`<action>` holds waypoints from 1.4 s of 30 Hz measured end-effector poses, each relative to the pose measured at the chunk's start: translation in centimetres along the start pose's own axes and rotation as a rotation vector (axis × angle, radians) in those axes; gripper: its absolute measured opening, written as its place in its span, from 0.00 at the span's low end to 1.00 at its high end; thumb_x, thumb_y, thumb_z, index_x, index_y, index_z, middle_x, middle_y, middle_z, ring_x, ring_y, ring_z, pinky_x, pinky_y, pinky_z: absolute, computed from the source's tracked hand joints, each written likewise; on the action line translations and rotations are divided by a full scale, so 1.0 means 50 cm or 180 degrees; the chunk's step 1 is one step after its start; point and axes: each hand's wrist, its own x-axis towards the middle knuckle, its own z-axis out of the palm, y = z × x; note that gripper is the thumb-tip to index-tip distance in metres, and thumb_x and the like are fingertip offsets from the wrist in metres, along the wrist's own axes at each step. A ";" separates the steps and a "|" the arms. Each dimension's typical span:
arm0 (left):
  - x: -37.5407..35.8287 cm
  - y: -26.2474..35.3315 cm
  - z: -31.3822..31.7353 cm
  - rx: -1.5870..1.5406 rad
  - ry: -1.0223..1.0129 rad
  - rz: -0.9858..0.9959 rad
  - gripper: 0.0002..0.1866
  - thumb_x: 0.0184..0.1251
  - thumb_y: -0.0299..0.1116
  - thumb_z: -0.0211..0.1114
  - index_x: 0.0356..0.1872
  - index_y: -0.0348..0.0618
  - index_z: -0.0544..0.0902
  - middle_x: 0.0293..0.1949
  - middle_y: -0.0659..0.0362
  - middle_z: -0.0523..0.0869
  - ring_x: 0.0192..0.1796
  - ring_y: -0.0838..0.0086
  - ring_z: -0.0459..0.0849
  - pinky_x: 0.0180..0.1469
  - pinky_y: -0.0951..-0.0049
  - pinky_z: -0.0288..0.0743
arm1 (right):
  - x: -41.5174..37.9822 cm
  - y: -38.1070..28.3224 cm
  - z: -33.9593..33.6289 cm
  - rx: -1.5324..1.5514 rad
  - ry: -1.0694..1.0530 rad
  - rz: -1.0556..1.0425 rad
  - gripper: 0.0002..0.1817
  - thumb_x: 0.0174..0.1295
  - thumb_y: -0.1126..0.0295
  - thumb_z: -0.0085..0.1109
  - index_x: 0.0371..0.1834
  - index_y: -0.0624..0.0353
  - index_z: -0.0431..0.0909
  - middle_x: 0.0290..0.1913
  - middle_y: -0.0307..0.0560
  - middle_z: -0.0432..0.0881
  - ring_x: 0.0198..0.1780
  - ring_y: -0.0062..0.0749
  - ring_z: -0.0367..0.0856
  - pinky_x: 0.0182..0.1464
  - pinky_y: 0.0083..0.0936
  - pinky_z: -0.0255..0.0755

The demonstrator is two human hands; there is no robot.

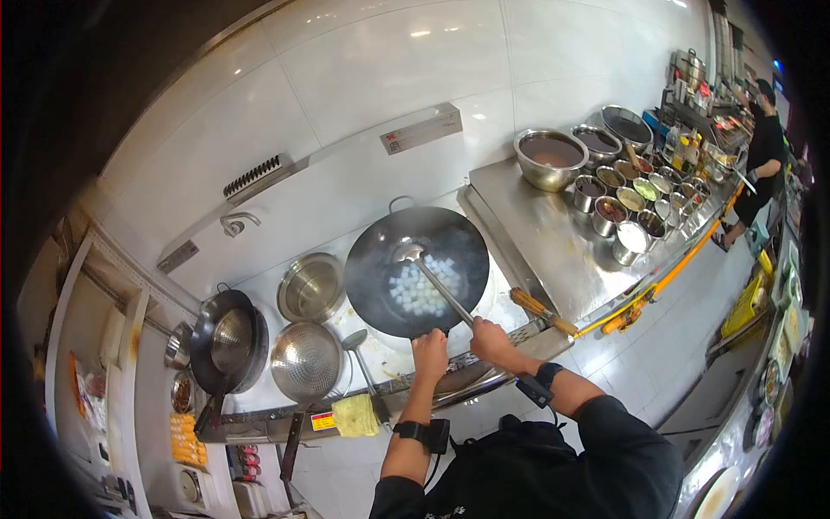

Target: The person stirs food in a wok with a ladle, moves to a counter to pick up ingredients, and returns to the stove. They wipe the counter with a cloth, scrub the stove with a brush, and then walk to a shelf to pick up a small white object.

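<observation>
A black wok [363, 285] sits on the stove, with white cubes [415, 296] in cloudy, steaming liquid at its bottom. My left hand [430, 353] is closed at the wok's near edge, wrapped round its handle, which the fingers mostly hide. My right hand [493, 341] grips the end of a long-handled metal ladle [445, 292]. The ladle's bowl rests inside the wok, above the far side of the cubes. Left of the wok lie a perforated strainer [306, 362], a metal pot [311, 287] and a second ladle [357, 348].
Another wok [207, 346] with a strainer stands far left. A yellow cloth [355, 416] lies on the stove's front edge. A bamboo brush [541, 310] lies at right. Steel bowls [550, 164] and several seasoning tins [609, 216] crowd the counter. A person [762, 156] stands farther off.
</observation>
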 end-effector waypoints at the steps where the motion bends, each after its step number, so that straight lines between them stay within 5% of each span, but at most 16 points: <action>1: -0.002 0.000 0.001 -0.0012 0.0005 0.0024 0.05 0.61 0.31 0.61 0.32 0.45 0.75 0.29 0.55 0.81 0.37 0.57 0.79 0.42 0.56 0.65 | 0.003 -0.004 0.000 -0.0026 -0.0022 -0.0021 0.17 0.50 0.74 0.56 0.42 0.69 0.69 0.36 0.67 0.79 0.38 0.61 0.81 0.43 0.49 0.76; 6: -0.001 -0.007 0.008 0.0098 -0.0034 0.0030 0.04 0.61 0.30 0.61 0.32 0.44 0.74 0.29 0.55 0.81 0.37 0.57 0.79 0.43 0.58 0.64 | 0.007 -0.011 0.008 0.0292 0.0030 -0.0256 0.16 0.54 0.72 0.59 0.42 0.68 0.68 0.38 0.67 0.78 0.39 0.64 0.79 0.45 0.50 0.74; 10: -0.003 -0.003 0.001 0.0002 -0.0028 0.0072 0.04 0.62 0.29 0.60 0.31 0.43 0.74 0.29 0.55 0.81 0.37 0.57 0.79 0.44 0.58 0.64 | -0.040 -0.008 -0.058 0.1060 0.2247 -0.1463 0.13 0.54 0.72 0.63 0.41 0.62 0.72 0.39 0.57 0.78 0.39 0.53 0.77 0.42 0.43 0.72; 13: -0.002 -0.004 0.003 -0.0072 -0.0007 0.0072 0.04 0.62 0.29 0.60 0.31 0.43 0.74 0.29 0.55 0.81 0.37 0.57 0.78 0.44 0.58 0.64 | -0.126 0.081 -0.038 0.1698 0.1484 -0.0437 0.05 0.57 0.72 0.60 0.33 0.60 0.77 0.28 0.48 0.77 0.31 0.40 0.78 0.36 0.32 0.71; 17: 0.001 0.001 -0.001 0.0092 -0.0069 0.0055 0.05 0.62 0.30 0.60 0.30 0.44 0.73 0.28 0.54 0.80 0.37 0.57 0.78 0.43 0.58 0.64 | -0.242 0.313 0.122 0.1678 -0.0005 0.0288 0.11 0.61 0.64 0.57 0.31 0.62 0.77 0.22 0.43 0.79 0.25 0.27 0.78 0.30 0.26 0.72; 19: 0.002 0.013 -0.011 0.0051 -0.0092 0.0065 0.05 0.62 0.30 0.59 0.30 0.43 0.73 0.28 0.54 0.79 0.37 0.57 0.78 0.43 0.59 0.63 | -0.273 0.396 0.176 0.2675 -0.1364 0.2289 0.17 0.63 0.57 0.57 0.32 0.63 0.78 0.27 0.46 0.82 0.23 0.30 0.78 0.25 0.27 0.75; 21: 0.001 0.007 -0.009 0.0048 -0.0109 0.0079 0.04 0.62 0.29 0.60 0.31 0.43 0.73 0.28 0.54 0.80 0.36 0.57 0.78 0.43 0.58 0.64 | -0.278 0.478 0.247 0.2975 -0.1377 0.2884 0.21 0.64 0.53 0.55 0.37 0.65 0.77 0.28 0.49 0.81 0.22 0.32 0.79 0.23 0.30 0.77; 24: 0.000 0.017 -0.015 0.0016 -0.0159 0.0023 0.04 0.61 0.28 0.60 0.30 0.43 0.74 0.28 0.54 0.79 0.36 0.56 0.78 0.43 0.59 0.64 | -0.268 0.642 0.441 0.3565 -0.0468 0.3333 0.29 0.66 0.48 0.51 0.50 0.67 0.72 0.36 0.57 0.81 0.25 0.48 0.81 0.23 0.38 0.78; 25: 0.000 0.019 -0.018 -0.0013 -0.0206 -0.0015 0.04 0.61 0.28 0.59 0.30 0.42 0.74 0.28 0.54 0.79 0.36 0.56 0.78 0.42 0.58 0.64 | -0.258 0.678 0.481 0.3638 -0.0467 0.3136 0.34 0.65 0.43 0.49 0.58 0.65 0.67 0.50 0.62 0.76 0.37 0.61 0.81 0.31 0.47 0.79; 26: 0.004 0.017 -0.020 -0.0033 -0.0248 -0.0049 0.03 0.61 0.29 0.59 0.30 0.42 0.74 0.28 0.54 0.79 0.36 0.56 0.78 0.42 0.58 0.63 | -0.233 0.614 0.441 0.4080 0.0065 0.4306 0.34 0.64 0.42 0.46 0.63 0.59 0.64 0.61 0.63 0.68 0.53 0.62 0.77 0.44 0.56 0.75; 28: 0.006 0.018 -0.018 -0.0050 -0.0173 -0.0070 0.04 0.62 0.30 0.59 0.31 0.42 0.74 0.28 0.54 0.80 0.36 0.55 0.78 0.41 0.58 0.64 | -0.201 0.555 0.405 0.4857 0.0123 0.4620 0.31 0.63 0.44 0.47 0.63 0.52 0.65 0.65 0.61 0.63 0.59 0.51 0.73 0.54 0.56 0.69; 31: 0.005 0.020 -0.016 -0.0062 -0.0164 -0.0106 0.06 0.63 0.31 0.59 0.30 0.42 0.73 0.27 0.53 0.80 0.35 0.55 0.78 0.41 0.58 0.64 | -0.161 0.539 0.451 0.6098 0.1478 0.4542 0.24 0.59 0.45 0.53 0.36 0.60 0.72 0.18 0.49 0.69 0.17 0.47 0.71 0.24 0.44 0.71; 34: 0.008 0.027 -0.021 -0.0088 -0.0179 -0.0142 0.05 0.61 0.28 0.61 0.30 0.41 0.73 0.27 0.54 0.80 0.34 0.57 0.79 0.41 0.60 0.65 | -0.116 0.542 0.454 0.6227 0.1970 0.4527 0.24 0.60 0.46 0.53 0.36 0.59 0.73 0.20 0.49 0.70 0.18 0.46 0.72 0.24 0.44 0.71; 42: 0.010 0.037 -0.022 -0.0058 -0.0124 -0.0206 0.04 0.62 0.27 0.60 0.30 0.41 0.73 0.27 0.54 0.80 0.34 0.56 0.78 0.42 0.59 0.65 | -0.096 0.565 0.436 0.5973 0.1823 0.4559 0.22 0.60 0.48 0.52 0.37 0.58 0.74 0.24 0.49 0.72 0.21 0.44 0.73 0.26 0.44 0.72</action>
